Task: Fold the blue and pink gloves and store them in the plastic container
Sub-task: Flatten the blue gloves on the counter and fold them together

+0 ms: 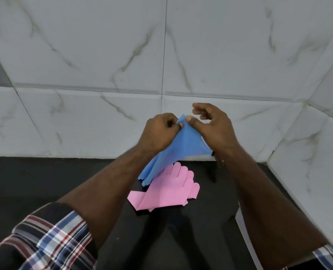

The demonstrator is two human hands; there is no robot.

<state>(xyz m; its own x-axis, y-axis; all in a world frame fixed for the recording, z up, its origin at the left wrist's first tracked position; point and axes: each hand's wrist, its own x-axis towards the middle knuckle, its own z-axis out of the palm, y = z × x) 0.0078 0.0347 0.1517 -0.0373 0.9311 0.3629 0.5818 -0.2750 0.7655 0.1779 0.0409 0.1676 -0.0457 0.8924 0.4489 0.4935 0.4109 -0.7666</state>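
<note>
Fingers (178, 124) of both hands pinch the blue gloves (173, 151), lifted above the pink gloves (163, 191); folding unfinished, no container visible.

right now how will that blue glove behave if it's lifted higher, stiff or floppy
Probably floppy: the blue glove sags from where the left hand and right hand pinch its cuff, fingers dangling toward the pink gloves. It looks thin and light, so likely easy to crease.
</note>
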